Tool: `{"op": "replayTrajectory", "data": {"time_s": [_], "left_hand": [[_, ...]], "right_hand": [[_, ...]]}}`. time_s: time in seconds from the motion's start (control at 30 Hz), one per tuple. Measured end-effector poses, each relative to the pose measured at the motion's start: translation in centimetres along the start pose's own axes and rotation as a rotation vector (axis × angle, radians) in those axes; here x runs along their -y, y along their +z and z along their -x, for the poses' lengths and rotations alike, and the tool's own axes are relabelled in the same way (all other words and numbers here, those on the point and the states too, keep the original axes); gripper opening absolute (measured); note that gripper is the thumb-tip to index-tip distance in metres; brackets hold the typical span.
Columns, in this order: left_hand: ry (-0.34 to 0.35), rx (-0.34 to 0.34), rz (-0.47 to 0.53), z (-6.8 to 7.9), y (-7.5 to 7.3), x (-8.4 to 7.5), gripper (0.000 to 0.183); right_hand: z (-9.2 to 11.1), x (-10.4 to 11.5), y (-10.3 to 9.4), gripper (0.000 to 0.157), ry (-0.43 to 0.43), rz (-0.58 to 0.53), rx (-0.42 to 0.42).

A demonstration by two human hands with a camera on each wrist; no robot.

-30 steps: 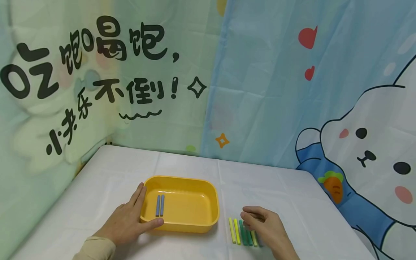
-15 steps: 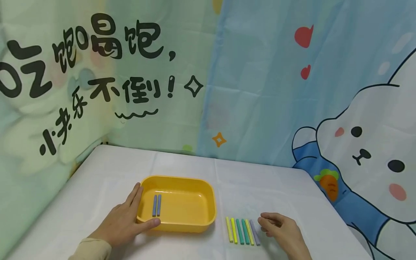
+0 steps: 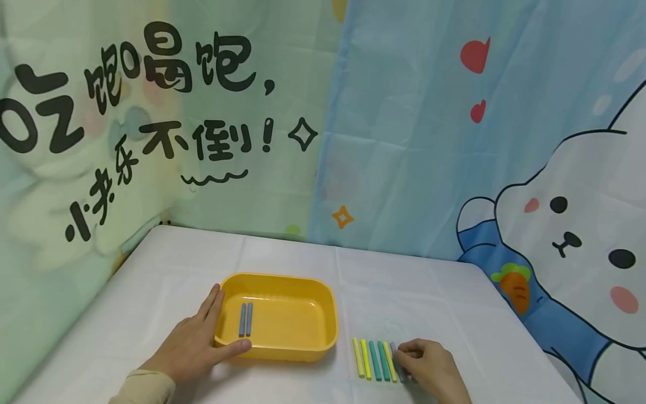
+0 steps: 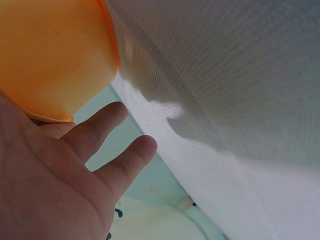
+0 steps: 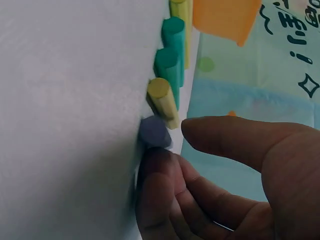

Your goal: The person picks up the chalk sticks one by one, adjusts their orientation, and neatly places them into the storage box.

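Left hand, fingers spread, touches the tray at its left end. Right hand partly hides the rightmost stick; whether it pinches, I cannot tell.

Worktop: white cover, faint creases. Yellow tray stands directly on it. R. of tray, apart from it, a row lying approx. parallel w/ small gaps: nearest tray 2 yellow sticks, then 2 green sticks, 1 more yellow stick, & farthest from tray 1 purple stick.
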State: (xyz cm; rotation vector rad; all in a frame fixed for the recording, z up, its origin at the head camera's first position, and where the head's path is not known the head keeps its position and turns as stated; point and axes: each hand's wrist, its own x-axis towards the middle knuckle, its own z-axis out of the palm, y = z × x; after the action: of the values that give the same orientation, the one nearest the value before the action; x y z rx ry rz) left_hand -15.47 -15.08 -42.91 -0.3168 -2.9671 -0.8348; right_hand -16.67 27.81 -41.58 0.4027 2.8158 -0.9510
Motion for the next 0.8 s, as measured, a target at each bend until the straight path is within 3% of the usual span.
{"op": "replayTrajectory", "data": {"time_s": [0.57, 0.8], "left_hand": [[0.003, -0.009, -0.001, -0.06, 0.02, 0.21, 0.118], [0.01, -0.008, 0.004, 0.02, -0.17, 0.12, 0.118]], "right_hand": [[-0.42, 0.08, 0.87, 0.018, -0.055, 0.096, -0.028], [-0.64, -0.05, 0.74, 0.018, -0.046, 0.074, -0.019]]}}
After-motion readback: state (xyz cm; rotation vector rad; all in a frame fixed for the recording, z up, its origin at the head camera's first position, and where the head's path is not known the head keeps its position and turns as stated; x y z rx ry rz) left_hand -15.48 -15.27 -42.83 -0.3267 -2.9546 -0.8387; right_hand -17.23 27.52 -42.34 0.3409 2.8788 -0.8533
